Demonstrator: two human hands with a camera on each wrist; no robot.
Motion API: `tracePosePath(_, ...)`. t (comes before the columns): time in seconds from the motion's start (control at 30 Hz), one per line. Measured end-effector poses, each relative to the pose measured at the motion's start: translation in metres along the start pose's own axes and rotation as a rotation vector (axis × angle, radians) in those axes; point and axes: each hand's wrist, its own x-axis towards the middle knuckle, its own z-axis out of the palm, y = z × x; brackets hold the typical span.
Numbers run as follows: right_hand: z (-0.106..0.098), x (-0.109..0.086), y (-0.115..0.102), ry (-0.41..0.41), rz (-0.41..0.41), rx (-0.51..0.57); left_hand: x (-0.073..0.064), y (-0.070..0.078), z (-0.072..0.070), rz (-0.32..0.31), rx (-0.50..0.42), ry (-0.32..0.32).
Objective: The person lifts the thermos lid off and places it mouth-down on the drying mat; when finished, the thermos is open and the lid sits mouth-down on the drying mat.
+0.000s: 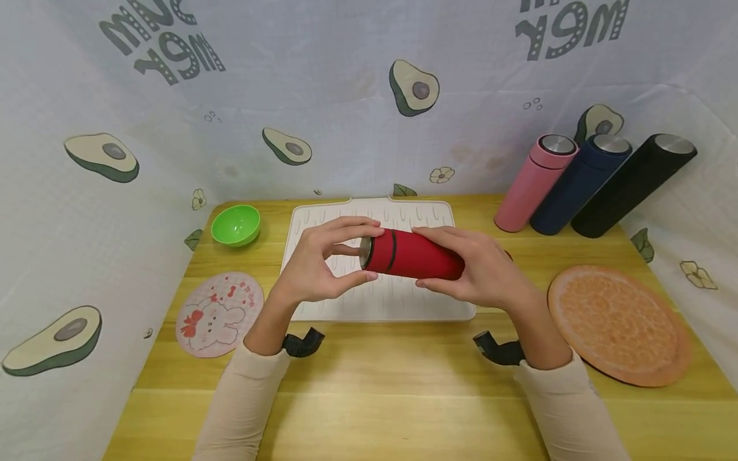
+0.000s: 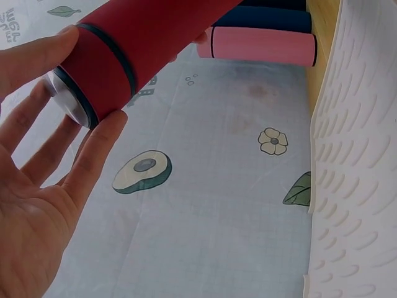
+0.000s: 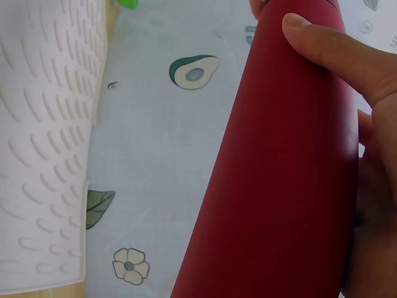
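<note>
A red thermos flask (image 1: 423,254) lies nearly level in the air over the white draining mat (image 1: 380,304), its lidded end to the left. My left hand (image 1: 319,262) pinches the lid between thumb and fingers; in the left wrist view the thumb and a finger press the lid's red side near its silver top (image 2: 69,99). Around the flask's body my right hand (image 1: 475,266) grips with thumb and fingers. The right wrist view shows that thumb lying along the red body (image 3: 279,161), while the other fingers are mostly hidden behind it.
At the back right stand a pink flask (image 1: 533,186), a navy flask (image 1: 576,189) and a black flask (image 1: 631,186). A green bowl (image 1: 236,225) and a round bunny mat (image 1: 219,315) lie left. A round orange mat (image 1: 617,323) is at right, on the wooden table (image 1: 398,390).
</note>
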Motion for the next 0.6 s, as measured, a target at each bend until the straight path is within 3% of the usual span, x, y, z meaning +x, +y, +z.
tracePosePath(0.23,0.004,0.001,0.0,0.059,-0.021,-0.024,-0.001,-0.001,0.001,-0.054,0.009,0.053)
tracePosePath(0.47,0.008,0.004,-0.007,0.16,-0.083,-0.133,-0.002,-0.008,0.003,-0.237,0.033,0.19)
tracePosePath(0.6,0.01,0.005,-0.01,0.182,-0.098,-0.153,-0.002,-0.01,0.006,-0.299,0.089,0.223)
